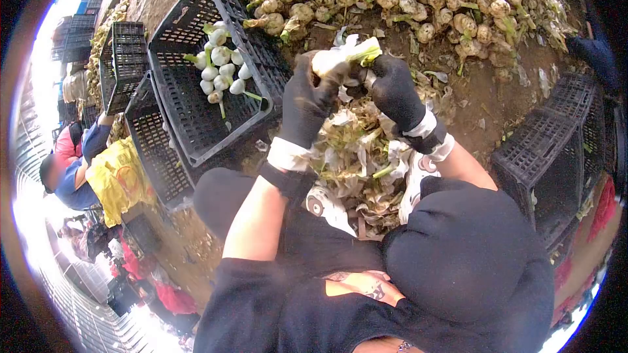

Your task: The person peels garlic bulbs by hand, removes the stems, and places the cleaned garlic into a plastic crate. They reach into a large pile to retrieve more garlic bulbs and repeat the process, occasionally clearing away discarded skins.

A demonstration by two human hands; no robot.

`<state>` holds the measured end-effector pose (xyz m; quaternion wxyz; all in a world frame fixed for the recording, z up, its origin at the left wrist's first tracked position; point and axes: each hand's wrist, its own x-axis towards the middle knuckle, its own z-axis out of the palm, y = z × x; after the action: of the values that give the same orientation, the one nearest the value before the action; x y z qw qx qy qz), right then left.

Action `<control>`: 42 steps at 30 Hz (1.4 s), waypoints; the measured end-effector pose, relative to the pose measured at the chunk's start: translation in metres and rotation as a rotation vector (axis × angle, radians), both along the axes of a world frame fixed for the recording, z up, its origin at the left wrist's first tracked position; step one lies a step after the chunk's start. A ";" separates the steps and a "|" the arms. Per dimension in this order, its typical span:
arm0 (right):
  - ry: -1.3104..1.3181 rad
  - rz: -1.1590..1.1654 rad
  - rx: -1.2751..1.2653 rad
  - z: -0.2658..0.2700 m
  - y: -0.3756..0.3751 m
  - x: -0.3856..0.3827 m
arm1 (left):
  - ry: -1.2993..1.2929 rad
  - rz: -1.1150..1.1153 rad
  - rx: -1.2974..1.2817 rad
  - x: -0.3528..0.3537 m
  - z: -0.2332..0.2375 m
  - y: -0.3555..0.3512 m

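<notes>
A pale garlic bulb point(330, 61) with a cut green-white stem point(366, 51) is held up in front of me, its stem pointing right. My left hand point(307, 99), in a black glove, is closed around the bulb. Just below the stem, my right hand point(396, 91), also gloved in black, is closed with its fingertips close to the garlic. Whatever it grips is hidden by the fingers. Beneath both hands lies a heap of dry garlic peelings point(356, 157) between my legs.
A black plastic crate point(190, 134) at the left holds several cleaned garlic bulbs point(221, 68). A big pile of untrimmed garlic point(418, 0) spreads across the far ground. More black crates point(540, 147) stand at the right. Another person point(75, 163) sits at the far left.
</notes>
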<state>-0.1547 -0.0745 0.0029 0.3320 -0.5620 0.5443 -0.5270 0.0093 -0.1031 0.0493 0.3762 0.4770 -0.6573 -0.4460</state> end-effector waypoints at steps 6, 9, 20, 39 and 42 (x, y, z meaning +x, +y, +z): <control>0.096 0.097 0.109 -0.017 0.008 -0.007 | 0.474 -0.249 1.002 0.030 -0.005 -0.018; 0.261 0.103 0.036 -0.012 0.008 -0.007 | 0.210 -0.031 0.340 0.003 0.007 0.000; 0.294 0.003 0.040 0.018 0.012 -0.021 | 0.125 -0.228 0.479 0.003 0.030 -0.010; 0.883 0.353 0.362 -0.006 0.060 -0.056 | 0.375 -0.240 0.538 -0.031 0.062 0.007; 0.618 0.038 0.104 0.050 0.065 -0.067 | -0.046 -0.193 0.019 -0.038 0.033 0.008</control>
<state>-0.2215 -0.0094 0.0531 0.1889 -0.6878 0.6352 -0.2962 -0.0283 -0.0956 0.0826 0.3117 0.4250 -0.7045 -0.4753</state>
